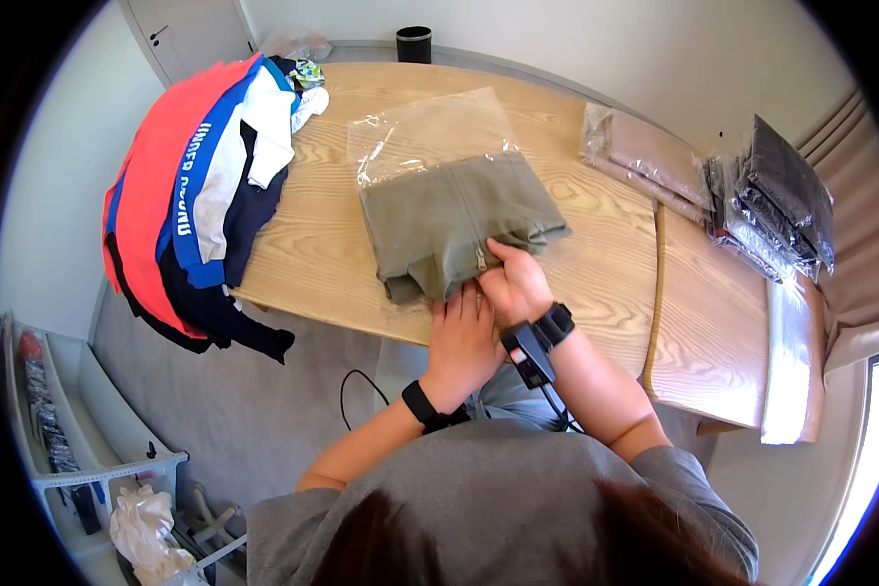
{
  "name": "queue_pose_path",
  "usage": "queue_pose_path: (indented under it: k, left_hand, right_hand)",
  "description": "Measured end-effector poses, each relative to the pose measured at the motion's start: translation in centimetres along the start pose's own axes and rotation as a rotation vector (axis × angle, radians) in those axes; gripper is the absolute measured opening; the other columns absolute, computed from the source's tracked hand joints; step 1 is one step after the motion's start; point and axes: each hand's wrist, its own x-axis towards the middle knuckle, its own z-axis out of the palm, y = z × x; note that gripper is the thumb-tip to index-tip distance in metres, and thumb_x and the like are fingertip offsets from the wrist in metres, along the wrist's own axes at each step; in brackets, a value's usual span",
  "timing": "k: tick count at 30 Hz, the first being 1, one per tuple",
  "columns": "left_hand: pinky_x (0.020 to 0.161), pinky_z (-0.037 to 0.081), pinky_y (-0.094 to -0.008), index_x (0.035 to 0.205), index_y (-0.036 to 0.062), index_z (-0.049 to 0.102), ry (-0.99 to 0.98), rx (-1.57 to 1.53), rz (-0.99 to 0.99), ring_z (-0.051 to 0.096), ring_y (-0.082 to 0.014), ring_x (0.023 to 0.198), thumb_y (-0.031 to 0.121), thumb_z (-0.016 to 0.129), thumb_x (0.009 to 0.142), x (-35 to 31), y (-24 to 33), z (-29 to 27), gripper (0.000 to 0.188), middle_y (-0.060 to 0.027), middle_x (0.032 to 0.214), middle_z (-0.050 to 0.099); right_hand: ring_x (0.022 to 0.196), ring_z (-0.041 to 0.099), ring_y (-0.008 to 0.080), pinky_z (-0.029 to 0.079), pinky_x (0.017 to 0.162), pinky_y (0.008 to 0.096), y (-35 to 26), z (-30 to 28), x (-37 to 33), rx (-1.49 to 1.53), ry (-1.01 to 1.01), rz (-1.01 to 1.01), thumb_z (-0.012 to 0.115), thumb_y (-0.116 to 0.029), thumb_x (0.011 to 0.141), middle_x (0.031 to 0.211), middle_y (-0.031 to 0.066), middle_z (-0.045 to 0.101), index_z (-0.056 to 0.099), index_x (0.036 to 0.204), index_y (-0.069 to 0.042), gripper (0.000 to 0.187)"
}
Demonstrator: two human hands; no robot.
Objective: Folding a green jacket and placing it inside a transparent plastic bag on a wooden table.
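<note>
A folded olive-green zip garment (pixel 454 220) lies on the wooden table (pixel 596 283), its far half inside a clear plastic bag (pixel 430 132). My right hand (pixel 516 285) grips the garment's near edge beside the zipper pull. My left hand (pixel 462 337) lies flat against the same near edge, fingers together, pressing on the fabric. Both wrists wear black bands.
A pile of red, blue, white and navy clothes (pixel 200 186) hangs over the table's left end. Bagged beige garments (pixel 645 151) and bagged dark garments (pixel 776 200) lie at the right, with a clear bag (pixel 789 356) near the right edge. A black bin (pixel 413 44) stands beyond.
</note>
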Motion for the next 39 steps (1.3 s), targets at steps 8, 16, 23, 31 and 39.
queue_pose_path:
  k: [8, 16, 23, 31, 39]
  left_hand:
    - [0.103, 0.028, -0.0519, 0.120, -0.0033, 0.051, 0.095, 0.061, 0.026, 0.035, -0.0407, 0.128, 0.033, 0.062, 0.075, 0.1, -0.4, 0.8, 0.059, -0.0262, 0.133, 0.042]
    - [0.102, 0.031, -0.0512, 0.117, 0.0005, 0.056, 0.082, 0.016, 0.004, 0.036, -0.0431, 0.127, 0.030, 0.066, 0.074, 0.1, 0.1, 0.0, 0.054, -0.0266, 0.132, 0.043]
    - [0.100, 0.032, -0.0507, 0.115, 0.0013, 0.057, 0.093, 0.046, 0.050, 0.040, -0.0397, 0.125, 0.031, 0.067, 0.072, -1.2, 0.3, 0.4, 0.053, -0.0251, 0.131, 0.046]
    - [0.096, 0.033, -0.0528, 0.112, 0.0005, 0.056, 0.106, 0.027, 0.096, 0.042, -0.0374, 0.124, 0.027, 0.063, 0.077, -1.2, 0.6, 0.5, 0.045, -0.0236, 0.129, 0.047]
    - [0.099, 0.031, -0.0521, 0.122, 0.0024, 0.052, 0.055, 0.064, 0.042, 0.040, -0.0343, 0.126, 0.030, 0.058, 0.080, -2.0, 0.3, 0.9, 0.051, -0.0225, 0.134, 0.044]
  right_hand:
    - [0.117, 0.046, 0.0341, 0.033, 0.106, 0.0436, 0.2, 1.2, 1.4, 0.036, 0.022, -0.013, 0.038, -0.015, 0.098, 0.127, 0.0213, 0.049, 0.041, 0.123, 0.007, 0.033]
    - [0.113, 0.050, 0.0334, 0.036, 0.102, 0.0434, -0.7, 2.4, 4.2, 0.041, 0.069, -0.069, 0.043, -0.010, 0.096, 0.125, 0.0200, 0.051, 0.043, 0.122, 0.005, 0.030]
    - [0.101, 0.055, 0.0296, 0.046, 0.087, 0.0431, 0.5, -0.2, 3.1, -0.015, 0.249, -0.544, 0.049, -0.002, 0.091, 0.113, 0.0139, 0.056, 0.050, 0.113, 0.001, 0.023]
    - [0.094, 0.051, 0.0225, 0.044, 0.078, 0.0372, -3.2, -3.1, 7.8, -0.116, 0.219, -0.344, 0.055, -0.011, 0.091, 0.111, 0.0095, 0.056, 0.050, 0.113, 0.002, 0.026]
    - [0.081, 0.060, 0.0354, 0.048, 0.077, 0.0388, -4.4, -2.1, 10.8, -1.530, 0.138, -0.820, 0.056, -0.014, 0.084, 0.083, 0.0169, 0.065, 0.060, 0.100, 0.003, 0.024]
